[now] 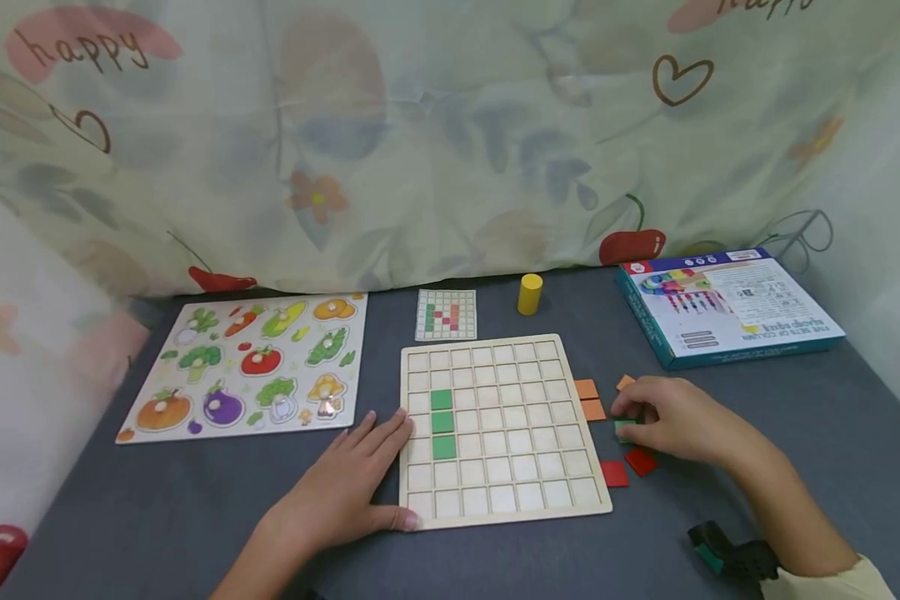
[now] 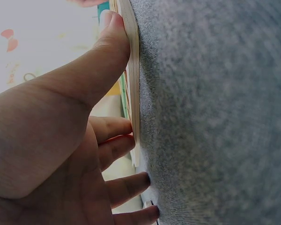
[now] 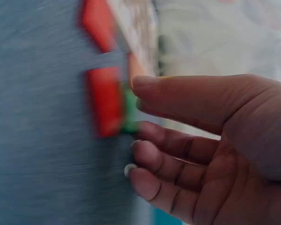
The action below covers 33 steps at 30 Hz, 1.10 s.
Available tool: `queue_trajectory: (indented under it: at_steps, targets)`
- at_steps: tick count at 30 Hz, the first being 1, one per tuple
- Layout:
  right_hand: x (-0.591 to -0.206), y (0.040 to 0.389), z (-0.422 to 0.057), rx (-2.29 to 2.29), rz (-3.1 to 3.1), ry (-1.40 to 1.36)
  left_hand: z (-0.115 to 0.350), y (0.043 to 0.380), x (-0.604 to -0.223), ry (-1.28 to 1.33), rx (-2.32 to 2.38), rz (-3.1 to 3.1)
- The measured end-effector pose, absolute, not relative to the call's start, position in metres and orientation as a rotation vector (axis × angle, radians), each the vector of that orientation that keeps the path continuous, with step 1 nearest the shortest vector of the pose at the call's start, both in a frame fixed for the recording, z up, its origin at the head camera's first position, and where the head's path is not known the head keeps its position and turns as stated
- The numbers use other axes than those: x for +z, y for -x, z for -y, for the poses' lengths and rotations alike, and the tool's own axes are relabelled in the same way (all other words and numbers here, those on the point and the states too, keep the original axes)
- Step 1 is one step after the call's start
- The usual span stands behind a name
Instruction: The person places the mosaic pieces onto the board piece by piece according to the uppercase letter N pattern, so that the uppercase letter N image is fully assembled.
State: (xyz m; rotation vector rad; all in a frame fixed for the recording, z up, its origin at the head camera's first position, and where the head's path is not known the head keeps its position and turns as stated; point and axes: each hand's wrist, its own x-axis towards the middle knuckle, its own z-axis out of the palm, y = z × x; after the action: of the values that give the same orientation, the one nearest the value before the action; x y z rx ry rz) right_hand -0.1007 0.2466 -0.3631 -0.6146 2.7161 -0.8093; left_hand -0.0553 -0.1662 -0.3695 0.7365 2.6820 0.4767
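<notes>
A square wooden grid board (image 1: 495,434) lies on the table, with three green tiles (image 1: 442,423) in one column on its left side. My left hand (image 1: 341,492) rests at the board's left edge, fingers spread and the thumb at the near corner. To the right of the board, my right hand (image 1: 675,417) pinches a green tile (image 3: 129,110) between thumb and fingers, low over the table. Red tiles (image 1: 641,461) lie just below that hand. Two orange tiles (image 1: 587,389) sit along the board's right edge, and another orange tile (image 1: 626,382) shows beyond the fingers.
A small pattern card (image 1: 446,315) lies behind the board, near a yellow cylinder (image 1: 530,294). At left is a vegetable puzzle board (image 1: 243,367); at back right, a flat teal box (image 1: 731,308). A black strap-like object (image 1: 731,554) lies by the right forearm. A patterned curtain (image 1: 420,167) hangs behind.
</notes>
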Motion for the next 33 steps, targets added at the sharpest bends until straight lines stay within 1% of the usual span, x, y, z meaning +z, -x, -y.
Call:
queue_trajectory:
  at_steps: [5,23,33]
  targets:
    - [-0.3719,0.1029,-0.2491,-0.853,-2.698,0.591,0.1669,0.0548,-0.3688,-0.749,0.474,-2.697]
    - [-0.3725,0.0978,-0.2439,-0.841,-2.691,0.490,0.1659,0.0546,-0.3715,-0.752,0.481,-2.696]
    - [-0.3706,0.0981,-0.2431,-0.931,-2.674,0.533,0.1661,0.0541,-0.3713,-0.737,0.478,-2.695]
